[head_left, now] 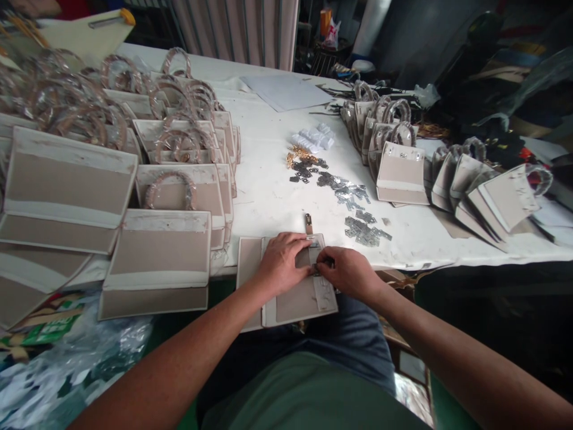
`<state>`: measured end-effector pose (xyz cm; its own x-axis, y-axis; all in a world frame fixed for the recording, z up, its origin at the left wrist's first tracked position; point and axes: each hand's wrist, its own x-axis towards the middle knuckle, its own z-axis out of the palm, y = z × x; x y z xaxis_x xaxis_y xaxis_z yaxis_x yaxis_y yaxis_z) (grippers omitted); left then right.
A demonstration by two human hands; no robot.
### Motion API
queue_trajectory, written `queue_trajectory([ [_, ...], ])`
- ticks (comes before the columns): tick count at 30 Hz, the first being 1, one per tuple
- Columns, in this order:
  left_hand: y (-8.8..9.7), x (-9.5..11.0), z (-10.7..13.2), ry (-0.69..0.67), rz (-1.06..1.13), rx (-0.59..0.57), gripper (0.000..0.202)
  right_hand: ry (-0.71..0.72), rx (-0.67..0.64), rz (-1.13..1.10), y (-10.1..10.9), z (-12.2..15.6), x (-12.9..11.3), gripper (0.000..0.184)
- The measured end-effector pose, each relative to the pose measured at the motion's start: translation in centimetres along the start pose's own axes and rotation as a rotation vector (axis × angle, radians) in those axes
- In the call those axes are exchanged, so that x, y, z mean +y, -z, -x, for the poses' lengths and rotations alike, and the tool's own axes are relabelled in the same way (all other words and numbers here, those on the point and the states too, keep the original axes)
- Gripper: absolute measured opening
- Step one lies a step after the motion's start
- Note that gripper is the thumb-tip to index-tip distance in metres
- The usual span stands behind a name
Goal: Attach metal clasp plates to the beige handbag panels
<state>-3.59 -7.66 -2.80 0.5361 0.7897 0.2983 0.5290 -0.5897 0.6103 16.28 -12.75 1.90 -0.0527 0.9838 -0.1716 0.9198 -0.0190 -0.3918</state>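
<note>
An opened beige-and-cream handbag panel (299, 301) lies flat at the table's near edge, across my lap. My left hand (282, 264) grips its upper edge, fingers pressed over a small metal plate (315, 243). Close beside it, my right hand (347, 273) pinches a small dark metal fitting (328, 262) against the panel, partly hiding it. A tan strap tab (308, 224) sticks up beyond the panel's far edge. Loose metal clasp plates (363, 229) lie scattered just ahead of my right hand.
Stacks of beige handbags with plastic-wrapped round handles (170, 190) fill the white-covered table (273, 134) on the left, and more (400, 173) stand at the right. Gold fittings (302, 156) and white packets (312, 138) lie mid-table. Plastic sheeting (76, 352) lies below the left edge.
</note>
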Motion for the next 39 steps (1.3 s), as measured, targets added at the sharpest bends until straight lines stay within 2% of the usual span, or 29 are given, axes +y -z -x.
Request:
queue_trajectory([
  [7, 0.2, 0.1, -0.1, -0.010, 0.012, -0.003, 0.057, 0.112, 0.066, 0.000, -0.7, 0.6, 0.4, 0.012],
  [13, 0.1, 0.2, -0.1, -0.008, 0.002, -0.012, 0.058, 0.198, 0.068, -0.173, -1.2, 0.9, 1.8, 0.017],
  [15, 0.2, 0.3, -0.1, 0.001, 0.002, -0.016, 0.059, 0.171, 0.076, -0.278, -0.7, 1.1, 2.2, 0.019],
  [17, 0.3, 0.4, -0.1, 0.013, 0.000, -0.023, 0.059, 0.087, 0.108, -0.432, 0.4, 1.1, 2.2, 0.020],
  [21, 0.4, 0.3, -0.1, 0.020, 0.002, -0.025, 0.060, -0.033, 0.333, -0.750, 3.6, 0.7, 1.3, 0.030],
  [26, 0.2, 0.0, -0.1, 0.034, 0.002, -0.026, 0.062, 0.053, 0.635, -1.316, 5.8, -1.7, -0.6, 0.030],
  [29, 0.2, 0.1, -0.1, 0.045, 0.006, -0.037, 0.063, 0.115, 0.719, -1.506, 5.6, -3.8, -1.3, 0.030],
  [33, 0.4, 0.3, -0.3, 0.068, 0.012, -0.050, 0.063, 0.101, 0.755, -1.581, 4.1, -5.9, -1.6, 0.034],
  [36, 0.4, 0.3, -0.4, 0.078, 0.018, -0.054, 0.062, 0.075, 0.753, -1.625, 3.2, -6.5, -1.5, 0.034],
  [39, 0.4, 0.3, -0.4, 0.081, 0.020, -0.059, 0.062, 0.108, 0.771, -1.586, 2.7, -6.4, -1.7, 0.034],
])
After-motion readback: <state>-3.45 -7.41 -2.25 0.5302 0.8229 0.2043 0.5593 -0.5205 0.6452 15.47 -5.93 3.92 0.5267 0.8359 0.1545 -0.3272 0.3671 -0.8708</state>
